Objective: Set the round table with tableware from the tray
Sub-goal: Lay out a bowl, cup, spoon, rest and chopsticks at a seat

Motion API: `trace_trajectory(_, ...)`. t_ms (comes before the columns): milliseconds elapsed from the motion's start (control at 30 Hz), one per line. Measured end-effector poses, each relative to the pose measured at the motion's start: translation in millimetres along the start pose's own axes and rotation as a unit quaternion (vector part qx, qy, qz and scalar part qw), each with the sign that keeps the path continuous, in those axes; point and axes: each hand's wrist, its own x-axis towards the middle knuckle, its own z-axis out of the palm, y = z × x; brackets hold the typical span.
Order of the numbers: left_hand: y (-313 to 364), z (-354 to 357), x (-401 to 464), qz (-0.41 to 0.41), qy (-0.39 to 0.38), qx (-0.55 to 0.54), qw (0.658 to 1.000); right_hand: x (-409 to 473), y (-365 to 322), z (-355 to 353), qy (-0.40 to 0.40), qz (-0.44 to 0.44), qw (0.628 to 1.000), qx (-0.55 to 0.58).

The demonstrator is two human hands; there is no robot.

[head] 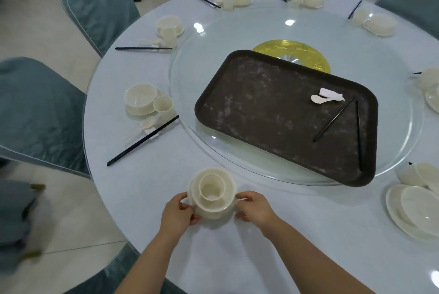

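Note:
A cream stack of plate, bowl and cup (212, 192) is at the near edge of the round table (142, 194). My left hand (178, 213) grips the stack's left side and my right hand (255, 209) grips its right side. I cannot tell whether the stack rests on the cloth or is just above it. The dark tray (273, 113) lies on the glass turntable (202, 37). On the tray's right part lie a white spoon (319, 99), a white rest (331, 94) and a pair of black chopsticks (333, 119).
Place settings of cream bowls, cups, spoons and black chopsticks ring the table, for instance at the left (145, 101) and far left (169, 26). Plates (413, 210) lie at the right edge. Chairs with blue-grey covers (40, 113) surround the table.

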Motion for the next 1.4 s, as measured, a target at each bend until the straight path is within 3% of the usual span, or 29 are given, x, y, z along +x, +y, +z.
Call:
trace_trajectory(267, -7.9, -5.3, 6.9, 0.019, 0.038, 0.035, 0.998, 5.0, 2.9, 10.3, 0.019, -0.013, 0.999, -0.034)
trace_trajectory(467, -1.4, -12.1, 8.6, 0.048, 0.105, 0.117, 0.986, 6.4, -15.1, 20.0, 0.109, -0.134, 0.980, -0.100)
trace_trajectory(567, 13.6, -12.6, 5.3, 0.111, 0.130, 0.134, 0.976, 5.4, -30.8, 31.0, 0.062, -0.147, 0.981, -0.115)
trace_trajectory(733, 36.6, -7.5, 0.2, 0.164, 0.085, 0.186, 0.965, 3.7, -43.5, 45.9, -0.002, -0.132, 0.970, -0.206)
trace_trajectory(833, 47.0, -5.2, -0.7, 0.137, 0.036, 0.232, 0.962, 1.6, -43.0, 45.9, -0.016, -0.122, 0.975, -0.185)
trace_trajectory(967, 60.1, -0.6, -10.4, 0.126, -0.002, 0.195, 0.973, -6.2, -49.9, 39.8, -0.045, -0.129, 0.986, -0.099)
trace_trajectory(1200, 89.1, 37.3, -26.8, 0.123, -0.067, 0.103, 0.985, -18.4, -48.9, -16.7, 0.011, -0.125, 0.992, 0.022)
trace_trajectory(1400, 84.1, 87.7, -35.6, 0.105, -0.157, 0.172, 0.967, -17.6, -15.9, -55.7, 0.038, -0.064, 0.997, 0.013)
